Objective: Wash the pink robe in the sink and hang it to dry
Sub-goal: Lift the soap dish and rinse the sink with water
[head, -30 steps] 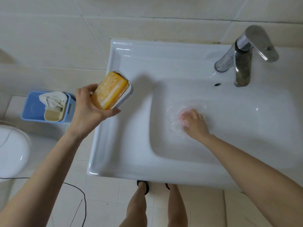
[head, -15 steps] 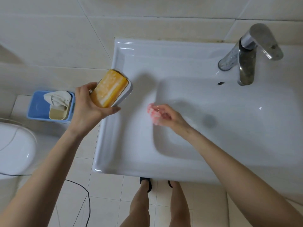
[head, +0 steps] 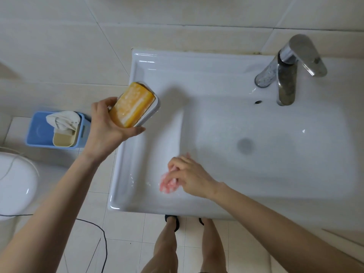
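The pink robe (head: pixel 167 185) is a small wet wad with no clear long axis, bulging leftward past the curled fingers of the right hand (head: pixel 189 176), which pinches it at the glossy white sink (head: pixel 137 174) ledge. Farther up-left, the left hand (head: pixel 106 127) grips a white soap dish (head: pixel 154 109) holding a rectangular orange soap bar (head: pixel 132 104) angled toward the wall.

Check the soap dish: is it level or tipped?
Tipped. The left hand holds the soap dish over the left ledge of the sink, slanted, with the orange soap bar facing the camera.
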`<state>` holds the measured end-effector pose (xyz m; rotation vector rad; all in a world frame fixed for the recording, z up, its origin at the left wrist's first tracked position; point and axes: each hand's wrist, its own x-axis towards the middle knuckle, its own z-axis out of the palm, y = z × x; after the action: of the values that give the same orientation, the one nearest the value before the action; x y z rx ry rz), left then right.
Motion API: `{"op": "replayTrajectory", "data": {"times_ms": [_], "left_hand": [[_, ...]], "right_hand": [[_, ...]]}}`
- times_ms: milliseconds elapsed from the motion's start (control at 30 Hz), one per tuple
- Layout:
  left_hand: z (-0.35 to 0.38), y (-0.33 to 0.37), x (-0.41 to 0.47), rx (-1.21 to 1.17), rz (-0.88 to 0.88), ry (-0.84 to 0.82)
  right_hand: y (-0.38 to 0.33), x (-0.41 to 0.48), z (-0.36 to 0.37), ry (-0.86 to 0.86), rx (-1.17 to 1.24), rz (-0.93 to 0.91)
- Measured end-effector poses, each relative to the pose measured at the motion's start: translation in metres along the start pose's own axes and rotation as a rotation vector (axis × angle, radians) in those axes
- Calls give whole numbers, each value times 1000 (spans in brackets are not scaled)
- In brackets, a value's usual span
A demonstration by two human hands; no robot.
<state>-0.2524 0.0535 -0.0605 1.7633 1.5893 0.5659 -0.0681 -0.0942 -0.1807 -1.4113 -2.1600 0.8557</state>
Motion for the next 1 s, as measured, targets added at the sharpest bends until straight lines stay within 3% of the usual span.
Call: {"op": "replayTrajectory", "data": {"times_ms": [67,133,233,300,567,667,733,800,867,967,1000], "left_hand": [[4,1,1,-5,8,-7],[10,0,1,2,18,-14],[19,0,-1,15,27,-30],[24,3,0,13,25,-46],[46,15,4,13,39,-90],[54,24,5,6,50,-90],[60,31,5,9,55,-97],[67,37,5,18,78,-92],[74,42,4,41,105,-82],[83,48,3,61,146,-48],[85,49,2,62,147,-42]], "right_hand": [[-1,6,0,113,16,134],[-21,22,10,160,15,144],[-49,14,30,81,34,58],[-45,-13,30,57,36,100],[-20,-115,-17,76,-52,500],[18,-119,-35,41,-54,732],[49,-107,-37,-31,-51,794],[72,-89,-30,-92,89,775],[90,-75,-21,-157,128,624],[123,-69,-15,-99,-136,346],[135,-69,-17,-44,-215,361]]}}
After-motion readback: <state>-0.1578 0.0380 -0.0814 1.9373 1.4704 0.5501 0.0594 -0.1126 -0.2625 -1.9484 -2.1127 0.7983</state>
